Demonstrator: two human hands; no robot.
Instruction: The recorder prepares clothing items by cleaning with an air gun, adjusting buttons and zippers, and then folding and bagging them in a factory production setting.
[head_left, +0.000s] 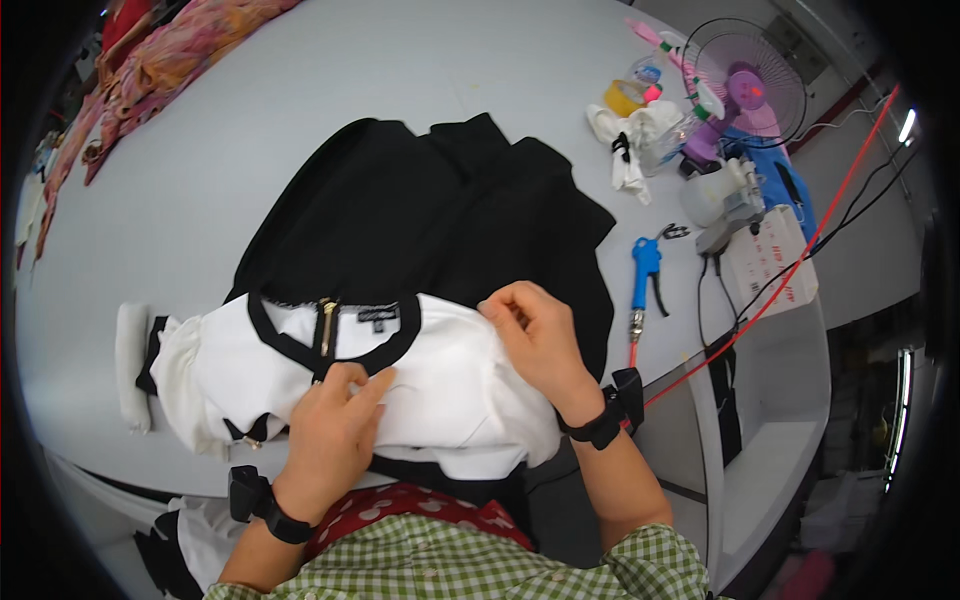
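A dress with a white bodice (450, 360) and black fabric (420, 217) beyond it lies on the table in front of me. Its black-trimmed round neckline (411, 330) shows a gold zipper (327, 328) and a dark label (377, 314) inside. Just below the neckline, my left hand (334, 424) rests on the white cloth, thumb and fingers bent close together. At the bodice's right shoulder is my right hand (536, 345), its fingers curled with the tips at the cloth edge. Whether either hand pinches the fabric is hard to see.
A blue air blow gun (646, 277) with a red hose (825, 217) lies to the right. Beyond it stand a spray gun (731, 210), a purple fan (746, 90) and yellow tape (624, 99). A white roll (133, 367) lies left; patterned fabric (172, 67) covers the far left.
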